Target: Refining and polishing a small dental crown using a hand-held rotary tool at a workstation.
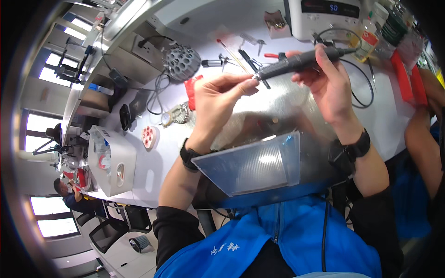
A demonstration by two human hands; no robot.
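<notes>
Stretching away to the left, a long white workbench point(153, 171) curves past bright windows point(46, 74) in a workshop where another person point(69, 197) sits at the far end beside a black office chair point(109, 231). On the bench stand a white soldering station point(324, 18) at the top, a white storage box point(113, 160) to the left, and a silvery metal sheet point(287, 104) spread under the hands, with a clear ribbed plastic panel point(252, 164) nearest the wearer's blue jacket point(296, 241). Smaller items lie beyond: a grey perforated tool holder point(182, 63), a red rag point(191, 90), a round dial gauge point(174, 116), a pink round tray point(149, 137) and black cables point(157, 85). Above the metal sheet, the right hand point(331, 88) is closed around a black pen-shaped handpiece point(296, 62), its cord running back toward the station. The left hand point(218, 99) has thumb and fingers pinched together at the tool's metal tip point(256, 76); whatever they grip there is too small to tell.
</notes>
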